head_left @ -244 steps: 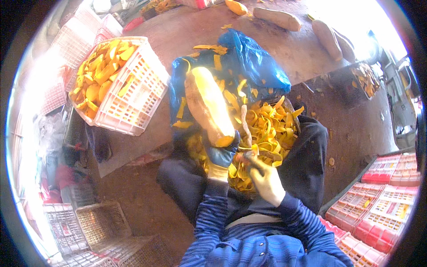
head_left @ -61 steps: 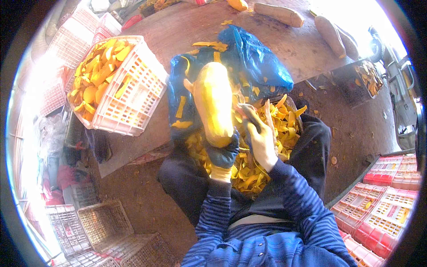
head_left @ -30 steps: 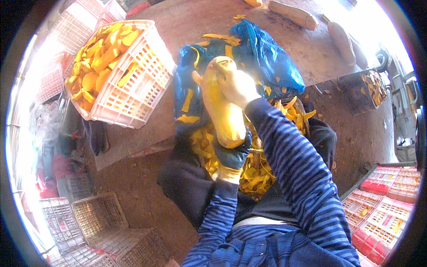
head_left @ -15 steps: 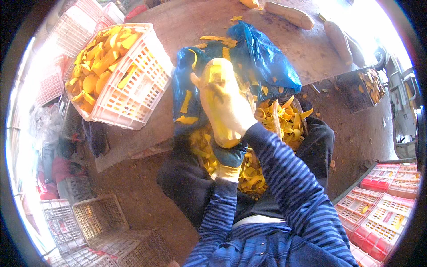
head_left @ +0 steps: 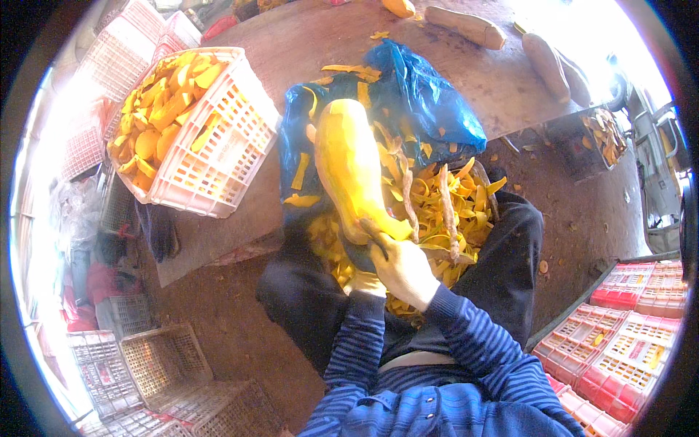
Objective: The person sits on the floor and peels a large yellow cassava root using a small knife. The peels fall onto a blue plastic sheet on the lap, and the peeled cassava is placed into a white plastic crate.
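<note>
A long, mostly peeled yellow squash (head_left: pixel 346 156) points away from me above my lap. My left hand (head_left: pixel 360 264), in a dark glove with a pale cuff, is closed around its near end; the fingers are partly hidden. My right hand (head_left: pixel 405 271), in a pale glove, is closed beside that end. A yellow strip of peel (head_left: pixel 393 228) stands out at its fingertips. Whatever tool it may hold is hidden. Between my legs lies a heap of yellow peelings (head_left: pixel 466 200), with brown-skinned strips (head_left: pixel 445 211) on top.
Beyond the squash, a blue plastic bag (head_left: pixel 429 95) lies on a board (head_left: pixel 306 36). A pale crate (head_left: pixel 233 146) of orange-yellow pieces stands left. Unpeeled squashes (head_left: pixel 466 28) lie at the far right. Red and white crates (head_left: pixel 619 349) stand near right, emptier crates (head_left: pixel 164 357) near left.
My right hand has drawn back toward me along the squash, from its upper part to its near end, uncovering its surface. A strip of peel now shows at the fingertips.
</note>
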`<state>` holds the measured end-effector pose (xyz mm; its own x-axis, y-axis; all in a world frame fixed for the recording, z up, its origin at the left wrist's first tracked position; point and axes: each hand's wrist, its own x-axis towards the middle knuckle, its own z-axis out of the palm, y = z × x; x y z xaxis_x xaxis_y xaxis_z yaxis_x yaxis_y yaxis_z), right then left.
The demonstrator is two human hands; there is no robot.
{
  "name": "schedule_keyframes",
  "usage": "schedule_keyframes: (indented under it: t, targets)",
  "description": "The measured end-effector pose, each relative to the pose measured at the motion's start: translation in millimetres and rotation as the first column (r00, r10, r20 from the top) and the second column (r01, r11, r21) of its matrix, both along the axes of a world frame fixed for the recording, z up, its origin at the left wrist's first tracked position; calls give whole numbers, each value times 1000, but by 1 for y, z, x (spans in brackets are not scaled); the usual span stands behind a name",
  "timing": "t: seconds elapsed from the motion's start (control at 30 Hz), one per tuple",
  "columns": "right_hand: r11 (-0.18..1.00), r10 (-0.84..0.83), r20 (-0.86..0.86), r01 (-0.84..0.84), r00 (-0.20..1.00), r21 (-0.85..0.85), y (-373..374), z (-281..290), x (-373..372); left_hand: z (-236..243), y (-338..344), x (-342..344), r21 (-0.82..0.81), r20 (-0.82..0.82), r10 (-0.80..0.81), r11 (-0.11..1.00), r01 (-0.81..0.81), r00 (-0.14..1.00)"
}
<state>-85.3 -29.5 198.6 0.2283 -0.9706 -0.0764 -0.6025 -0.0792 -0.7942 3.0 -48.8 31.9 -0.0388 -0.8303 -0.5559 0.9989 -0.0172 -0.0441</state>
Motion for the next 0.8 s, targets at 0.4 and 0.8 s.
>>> schedule_keyframes:
  t: [0.4,0.8]
  targets:
    - [999,-20,274,33,962,-40,-42,-9,-19,10,-15,10,-418,-371,-92,905,-78,924]
    - [956,-89,89,110,992,-273,-230,-4,34,16,-13,12,-246,-311,-100,969,22,945]
